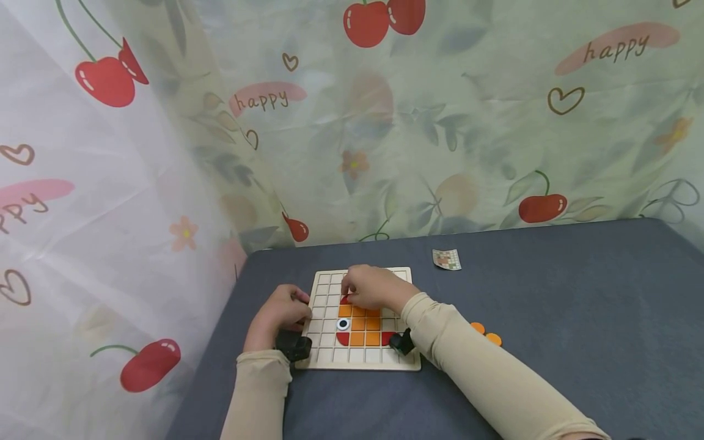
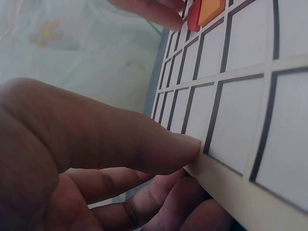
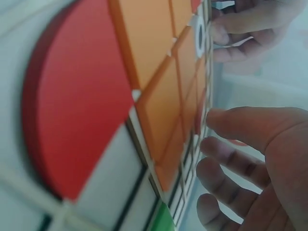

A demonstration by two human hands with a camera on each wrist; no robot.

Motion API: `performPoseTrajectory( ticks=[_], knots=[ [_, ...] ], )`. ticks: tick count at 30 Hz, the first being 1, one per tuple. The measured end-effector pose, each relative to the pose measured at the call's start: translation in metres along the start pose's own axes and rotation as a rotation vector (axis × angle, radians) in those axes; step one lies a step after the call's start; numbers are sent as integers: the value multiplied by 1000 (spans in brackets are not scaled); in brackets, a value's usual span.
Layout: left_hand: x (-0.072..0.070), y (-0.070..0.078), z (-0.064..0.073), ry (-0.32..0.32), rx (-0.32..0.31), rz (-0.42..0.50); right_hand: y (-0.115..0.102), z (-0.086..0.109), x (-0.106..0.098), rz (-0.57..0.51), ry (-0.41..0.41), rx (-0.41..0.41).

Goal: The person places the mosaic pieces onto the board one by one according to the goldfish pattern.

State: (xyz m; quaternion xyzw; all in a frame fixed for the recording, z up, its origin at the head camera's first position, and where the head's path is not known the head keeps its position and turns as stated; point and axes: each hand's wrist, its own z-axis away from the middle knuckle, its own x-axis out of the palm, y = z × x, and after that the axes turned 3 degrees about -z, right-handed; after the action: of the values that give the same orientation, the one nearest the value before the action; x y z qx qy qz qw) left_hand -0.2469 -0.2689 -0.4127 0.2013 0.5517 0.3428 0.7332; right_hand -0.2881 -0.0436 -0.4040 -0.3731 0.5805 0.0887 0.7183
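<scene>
A pale wooden grid board (image 1: 324,357) lies on the table, bearing orange square tiles (image 1: 357,324), red rounded pieces (image 1: 343,338) and a white eye piece (image 1: 343,324). My left hand (image 1: 283,311) holds the board's left edge, thumb (image 2: 178,149) on the rim and the other fingers curled below. Over the upper part of the board, my right hand (image 1: 376,287) has its fingertips at a red piece (image 1: 344,300) above the orange tiles. Nothing shows between its thumb and fingers in the right wrist view. Part of a green piece (image 3: 163,219) appears there too.
Loose orange round pieces (image 1: 493,339) lie right of the board, partly behind the right sleeve. A small printed card (image 1: 447,260) lies farther back on the dark grey table (image 1: 577,318). A patterned curtain (image 1: 467,122) hangs behind the table and along its left side.
</scene>
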Motion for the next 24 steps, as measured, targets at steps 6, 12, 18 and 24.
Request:
performPoseTrajectory(
  ticks=[6, 12, 18, 24],
  knots=[
    [0, 0, 2, 3, 6, 11, 6, 25, -18, -30, 13, -29],
    [-1, 1, 4, -4, 18, 15, 29, 66, -38, -81, 26, -30],
    [-2, 1, 6, -1, 17, 11, 63, 113, -45, -128, 34, -15],
    [-3, 4, 7, -3, 11, 6, 89, 157, -43, -137, 29, 38]
  ],
)
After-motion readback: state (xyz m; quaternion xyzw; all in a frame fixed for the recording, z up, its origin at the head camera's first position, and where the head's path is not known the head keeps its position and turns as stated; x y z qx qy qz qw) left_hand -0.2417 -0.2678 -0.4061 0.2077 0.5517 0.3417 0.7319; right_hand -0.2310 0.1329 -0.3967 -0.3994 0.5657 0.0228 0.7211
